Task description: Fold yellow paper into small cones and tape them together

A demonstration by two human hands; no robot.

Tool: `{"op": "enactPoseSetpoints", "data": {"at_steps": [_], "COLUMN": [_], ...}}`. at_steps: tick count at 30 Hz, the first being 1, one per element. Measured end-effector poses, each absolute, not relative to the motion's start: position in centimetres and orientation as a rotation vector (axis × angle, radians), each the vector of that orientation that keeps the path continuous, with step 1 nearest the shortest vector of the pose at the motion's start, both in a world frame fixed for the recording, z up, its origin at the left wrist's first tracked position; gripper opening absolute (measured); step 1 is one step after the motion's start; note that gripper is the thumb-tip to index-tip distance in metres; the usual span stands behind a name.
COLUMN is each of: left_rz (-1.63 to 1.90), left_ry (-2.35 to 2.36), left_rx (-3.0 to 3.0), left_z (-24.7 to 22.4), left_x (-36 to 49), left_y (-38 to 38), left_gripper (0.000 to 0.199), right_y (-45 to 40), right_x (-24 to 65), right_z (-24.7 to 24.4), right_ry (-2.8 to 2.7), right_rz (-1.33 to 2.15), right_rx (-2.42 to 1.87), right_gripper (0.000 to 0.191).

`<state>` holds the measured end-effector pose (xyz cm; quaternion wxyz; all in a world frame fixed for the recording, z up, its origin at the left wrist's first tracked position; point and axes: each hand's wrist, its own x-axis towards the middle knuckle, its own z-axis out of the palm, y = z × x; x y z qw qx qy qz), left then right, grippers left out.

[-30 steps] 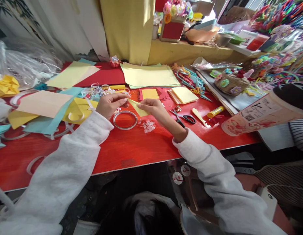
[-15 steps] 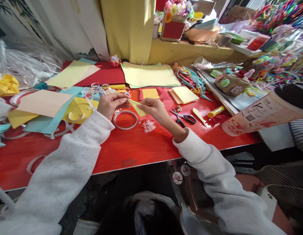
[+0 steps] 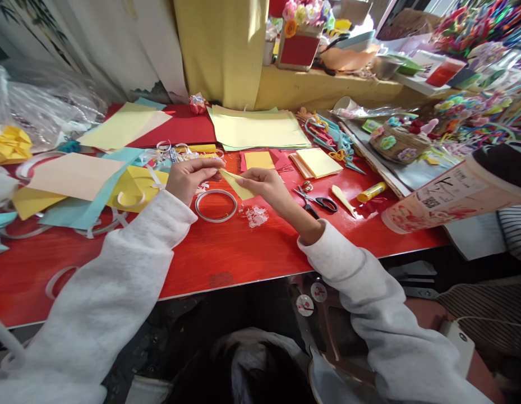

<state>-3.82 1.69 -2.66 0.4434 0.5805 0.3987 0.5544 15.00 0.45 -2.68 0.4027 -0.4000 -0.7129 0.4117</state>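
A small piece of yellow paper [image 3: 242, 189], tapering to a point at its left end, is stretched between my two hands above the red table [image 3: 193, 264]. My left hand [image 3: 189, 178] pinches the narrow tip. My right hand [image 3: 262, 187] grips the paper's upper right edge, thumb and fingers closed. Just below the hands lies a roll of double-sided tape [image 3: 216, 206], and beside it a little heap of white paper scraps [image 3: 255, 216]. Black-handled scissors [image 3: 314, 202] rest open to the right, near a rolled pale-yellow paper cone [image 3: 343, 201].
A yellow glue stick [image 3: 372, 192] and a tilted drink cup [image 3: 449, 191] stand on the right. Behind are stacked square papers [image 3: 318, 163] and large yellow sheets [image 3: 258, 126]. Coloured paper sheets [image 3: 75, 175] with curled white strips cover the left side.
Almost nothing differs. Both hands keep the yellow paper in the same place, with only a very slight shift of the left fingers.
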Motion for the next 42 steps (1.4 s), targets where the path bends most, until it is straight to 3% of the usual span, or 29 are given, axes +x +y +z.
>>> {"op": "enactPoseSetpoints", "data": {"at_steps": [6,12,23,31,42], "left_rz": [1.202,1.169,1.108,1.081,1.184], "left_ry": [1.095,1.152,1.383,1.369,1.262], "left_rx": [1.371,1.422,1.82,1.838,1.731], "left_z": [-2.1,-2.6,-2.6,-2.9,-3.2], "left_x": [-3.4,-3.0,-3.3,-3.3,-2.9], "left_y": [1.5,1.5,1.5,1.6,1.7], "left_gripper": [0.024,0.013,0.01,0.012,0.011], "right_y": [0.4,0.3,0.7,0.8,1.0], "right_x": [14.9,14.7,15.3,15.1,14.8], "right_z": [-3.2,-3.3,-3.3,-3.3,-3.9], "right_ry": [-1.829,-1.848,-1.986,-2.058,-2.007], "right_rz": [0.943,0.963,1.234,1.023,1.072], "right_rx": [-1.038,-1.017,-0.959,-1.084,-1.047], "right_gripper": [0.025,0.027,0.033,0.027,0.025]}}
